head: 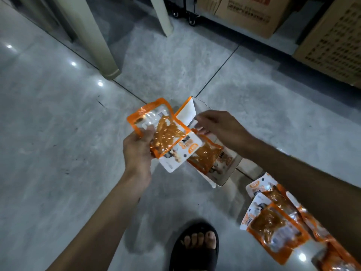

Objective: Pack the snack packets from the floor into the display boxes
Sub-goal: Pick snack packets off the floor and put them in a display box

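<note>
Light, slippery snack packets (168,135) are being gripped by the edges in the left hand (136,151) while one packet (207,153) is being pinched by the right hand (218,126) over the display box (224,173) at five o'clock.

The right hand (218,130) is motion-blurred at its fingertips and hides much of the display box (224,173), the floor packets (273,227) run off the lower right edge, and the packets' print is too small to read.
</note>
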Demonstrator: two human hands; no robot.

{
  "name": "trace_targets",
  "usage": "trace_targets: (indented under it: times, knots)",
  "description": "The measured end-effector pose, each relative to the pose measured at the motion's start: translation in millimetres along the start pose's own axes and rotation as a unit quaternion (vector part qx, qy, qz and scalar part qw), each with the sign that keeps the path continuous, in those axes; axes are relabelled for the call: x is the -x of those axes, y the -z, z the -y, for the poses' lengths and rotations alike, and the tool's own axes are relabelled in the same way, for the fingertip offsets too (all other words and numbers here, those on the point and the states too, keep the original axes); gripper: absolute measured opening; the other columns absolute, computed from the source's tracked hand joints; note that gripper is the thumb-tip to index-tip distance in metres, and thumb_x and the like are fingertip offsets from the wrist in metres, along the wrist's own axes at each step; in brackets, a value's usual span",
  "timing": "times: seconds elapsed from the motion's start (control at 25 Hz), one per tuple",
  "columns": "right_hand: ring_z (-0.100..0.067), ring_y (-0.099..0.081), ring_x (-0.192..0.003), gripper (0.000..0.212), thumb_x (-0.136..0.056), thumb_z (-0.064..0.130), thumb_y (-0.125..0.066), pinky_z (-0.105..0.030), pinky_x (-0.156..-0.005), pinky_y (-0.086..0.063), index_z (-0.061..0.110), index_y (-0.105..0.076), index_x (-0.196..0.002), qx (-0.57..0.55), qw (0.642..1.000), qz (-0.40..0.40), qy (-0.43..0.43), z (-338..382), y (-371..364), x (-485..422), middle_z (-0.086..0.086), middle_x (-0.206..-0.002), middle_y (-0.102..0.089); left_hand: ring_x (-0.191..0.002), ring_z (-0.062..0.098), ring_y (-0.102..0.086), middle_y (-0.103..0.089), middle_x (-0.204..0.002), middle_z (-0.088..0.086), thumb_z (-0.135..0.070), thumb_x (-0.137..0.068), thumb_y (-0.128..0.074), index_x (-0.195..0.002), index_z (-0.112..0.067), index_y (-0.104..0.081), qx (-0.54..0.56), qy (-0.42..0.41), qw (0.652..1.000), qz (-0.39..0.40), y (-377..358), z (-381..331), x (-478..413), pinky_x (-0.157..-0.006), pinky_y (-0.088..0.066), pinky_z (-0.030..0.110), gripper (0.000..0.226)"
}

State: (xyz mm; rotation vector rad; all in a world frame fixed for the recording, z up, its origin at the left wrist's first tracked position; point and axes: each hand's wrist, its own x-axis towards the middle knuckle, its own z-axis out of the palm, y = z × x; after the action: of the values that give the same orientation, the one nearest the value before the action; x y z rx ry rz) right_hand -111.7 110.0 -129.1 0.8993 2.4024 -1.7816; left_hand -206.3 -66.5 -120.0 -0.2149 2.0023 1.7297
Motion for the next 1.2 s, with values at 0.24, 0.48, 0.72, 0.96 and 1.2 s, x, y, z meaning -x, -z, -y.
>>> trace_targets:
  times: [0.24, 0.48, 0.72, 0.96, 1.2]
  knots:
    - [-0.016, -0.066, -0.062, 0.027, -0.085, 0.019, -0.073, -0.022, -0.051, -0.054, 0.024, -0.058, -0.108, 0.056, 0.998, -0.01, -0.014, 9.1, 13.9, -1.1, -0.002, -0.088, -0.066, -0.079, 0.023, -0.066, -0.069, -0.104, 0.001, -0.038, -0.087, -0.07, -0.107, -0.021, -0.065, -0.226, -0.066, 0.972, 0.005, -14.1, 14.4, 2.7, -0.071, -0.056, 0.04, 0.027]
    - [-0.019, -0.064, -0.089, 0.021, -0.096, 0.012, -0.055, -0.031, -0.075, -0.056, 0.022, -0.052, -0.114, 0.335, 0.94, 0.061, 0.027, -45.3, -7.5, 0.7, -0.005, -0.106, -0.067, -0.095, 0.021, -0.067, -0.043, -0.142, 0.009, -0.032, -0.093, -0.065, -0.143, -0.02, -0.041, -0.408, -0.159, 0.898, 0.029, -5.9, 36.0, -11.2, -0.067, -0.053, 0.031, 0.057]
    - [-0.024, -0.062, -0.111, 0.031, -0.095, 0.015, -0.058, -0.035, -0.094, -0.052, 0.016, -0.05, -0.125, 0.363, 0.927, 0.089, 0.03, -56.1, -30.9, -2.4, -0.009, -0.126, -0.061, -0.091, 0.032, -0.071, -0.067, -0.112, 0.016, -0.015, -0.098, -0.059, -0.124, -0.009, -0.059, -0.274, -0.12, 0.951, 0.083, -5.6, 41.7, -18.1, -0.072, -0.063, 0.041, 0.026]
    - [-0.015, -0.061, -0.097, 0.018, -0.09, 0.008, -0.062, -0.023, -0.086, -0.049, 0.017, -0.068, -0.104, 0.234, 0.961, -0.12, 0.087, -45.2, 26.5, 65.5, -0.003, -0.109, -0.065, -0.112, 0.033, -0.062, -0.051, -0.135, 0.012, -0.021, -0.09, -0.069, -0.131, -0.013, -0.052, -0.527, -0.345, 0.777, -0.011, -27.1, 10.8, 33.7, -0.076, -0.055, 0.045, 0.045]
    - [-0.04, -0.056, -0.107, 0.057, -0.075, 0.031, -0.08, -0.042, -0.088, -0.046, 0.012, -0.057, -0.124, 0.307, 0.902, -0.209, -0.221, -157.4, 94.9, 213.0, -0.018, -0.118, -0.058, -0.101, 0.025, -0.063, -0.067, -0.114, 0.004, -0.027, -0.083, -0.071, -0.121, -0.016, -0.06, -0.475, -0.473, 0.638, 0.378, -109.3, 43.0, 115.8, -0.079, -0.052, 0.038, 0.041]
